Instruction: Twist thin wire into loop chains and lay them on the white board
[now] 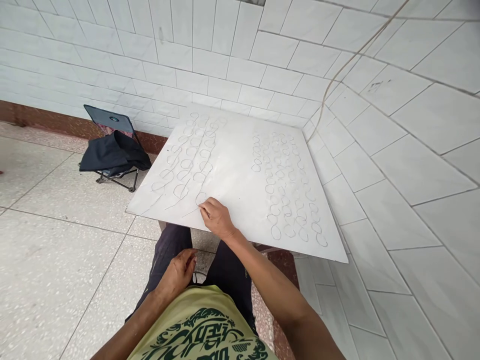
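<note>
A large white board [240, 185] lies in front of me, carrying rows of thin dark circles and wavy lines on its left and right sides. I cannot tell whether these are drawn or thin wire. My right hand [216, 217] is at the board's near edge, its thumb and fingers pinched beside the lowest circle [201, 198] of the left group. Whatever is in that pinch is hidden or too small to name. My left hand [182, 269] rests at my thigh below the board, fingers curled loosely, with nothing seen in them.
A small folding chair [112, 120] with a dark cloth [114, 152] over it stands on the speckled tile floor [56, 250] at the left. White tiled walls [232, 70] meet behind the board and on its right. A thin cable [330, 82] runs down the corner.
</note>
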Tool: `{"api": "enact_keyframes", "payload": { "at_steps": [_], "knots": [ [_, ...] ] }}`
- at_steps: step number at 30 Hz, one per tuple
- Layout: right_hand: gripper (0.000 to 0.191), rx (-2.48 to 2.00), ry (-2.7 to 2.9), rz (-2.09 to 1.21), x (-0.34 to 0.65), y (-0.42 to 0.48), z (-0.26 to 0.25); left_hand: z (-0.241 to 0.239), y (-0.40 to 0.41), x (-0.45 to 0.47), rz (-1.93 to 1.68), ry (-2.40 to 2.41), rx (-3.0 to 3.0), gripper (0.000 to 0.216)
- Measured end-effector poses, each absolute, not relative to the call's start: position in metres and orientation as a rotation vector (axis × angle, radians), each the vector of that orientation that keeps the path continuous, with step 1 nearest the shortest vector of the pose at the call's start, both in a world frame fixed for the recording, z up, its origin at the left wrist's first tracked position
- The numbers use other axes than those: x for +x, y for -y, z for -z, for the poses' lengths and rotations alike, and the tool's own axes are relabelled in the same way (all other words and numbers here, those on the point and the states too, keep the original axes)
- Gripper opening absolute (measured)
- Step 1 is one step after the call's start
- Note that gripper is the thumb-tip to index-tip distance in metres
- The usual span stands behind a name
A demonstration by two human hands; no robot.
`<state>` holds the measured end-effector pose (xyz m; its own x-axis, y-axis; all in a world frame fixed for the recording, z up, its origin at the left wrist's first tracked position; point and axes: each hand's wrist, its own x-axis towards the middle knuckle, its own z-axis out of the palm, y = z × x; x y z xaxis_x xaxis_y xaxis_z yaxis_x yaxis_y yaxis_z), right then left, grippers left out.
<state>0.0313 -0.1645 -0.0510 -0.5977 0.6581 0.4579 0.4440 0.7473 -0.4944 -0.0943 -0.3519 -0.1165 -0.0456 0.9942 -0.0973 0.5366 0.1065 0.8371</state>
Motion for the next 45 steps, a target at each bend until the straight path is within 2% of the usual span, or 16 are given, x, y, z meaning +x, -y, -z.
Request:
{"api": "enact_keyframes", "payload": {
  "at_steps": [8,12,17,22,28,30,33,35,39,42,45],
  "knots": [
    [0.021,-1.043,1.518,-1.153,0.022,0.216,0.019,0.046,0.304,-0.081,-1.371,-1.775,1.33,0.059],
    [0.022,-1.008,1.177,-1.508,0.025,0.224,0.004,0.036,0.288,-0.078,-1.506,-1.634,1.348,0.047],
    [0.023,-1.006,0.851,-1.707,0.027,0.224,0.001,0.041,0.274,-0.071,-1.614,-1.491,1.234,0.037],
    [0.025,-0.97,0.753,-1.719,0.028,0.218,0.01,0.043,0.264,-0.065,-1.603,-1.44,1.119,0.03],
    [0.031,-0.944,0.962,-1.744,0.045,0.21,0.016,0.041,0.247,-0.066,-1.468,-1.429,0.954,0.04],
    [0.031,-1.044,1.103,-1.506,0.056,0.208,0.019,0.04,0.238,-0.066,-1.466,-1.448,0.917,0.042],
    [0.027,-1.177,1.304,-0.942,0.073,0.2,0.028,0.037,0.223,-0.065,-1.468,-1.483,0.925,0.04],
    [0.027,-1.186,1.408,-0.715,0.082,0.191,0.035,0.033,0.214,-0.062,-1.449,-1.486,0.961,0.039],
    [0.028,-1.109,1.472,-0.856,0.089,0.175,0.048,0.025,0.2,-0.052,-1.386,-1.468,0.969,0.037],
    [0.031,-1.103,1.333,-1.013,0.089,0.169,0.053,0.021,0.193,-0.045,-1.371,-1.425,0.932,0.036],
    [0.03,-1.134,1.206,-1.033,0.087,0.166,0.055,0.02,0.193,-0.039,-1.368,-1.325,0.843,0.037]
  ]
}}
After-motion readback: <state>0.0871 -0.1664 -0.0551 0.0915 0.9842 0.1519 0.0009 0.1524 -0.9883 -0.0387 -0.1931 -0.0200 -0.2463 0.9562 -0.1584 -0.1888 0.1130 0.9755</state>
